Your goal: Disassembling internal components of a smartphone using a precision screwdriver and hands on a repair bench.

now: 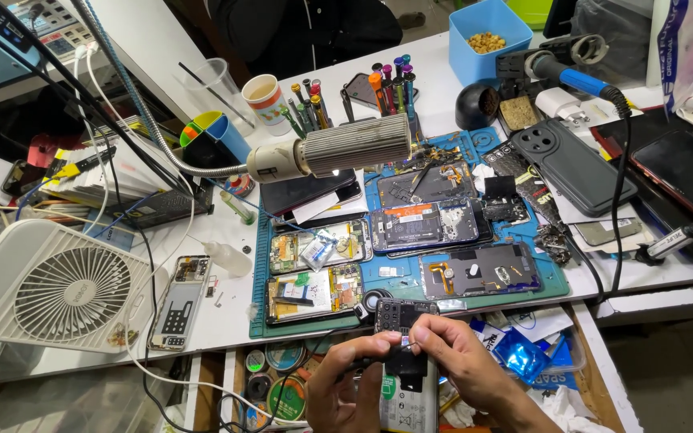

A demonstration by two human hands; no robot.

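Two hands, left (345,385) and right (451,357), pinched shut on an opened phone (405,361) at the bench's near edge, long axis pointing away.

The work mat (557,279) is teal-blue; the fan (66,289) is white, its grille ribbed in rings. The bin (487,24) is light blue — the paper cup (267,101) white with a red-and-green print. The soldering iron's handle (583,80) is blue.

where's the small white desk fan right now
In the head view the white desk fan lies at the left edge of the bench, left of an opened phone and far left of both hands.
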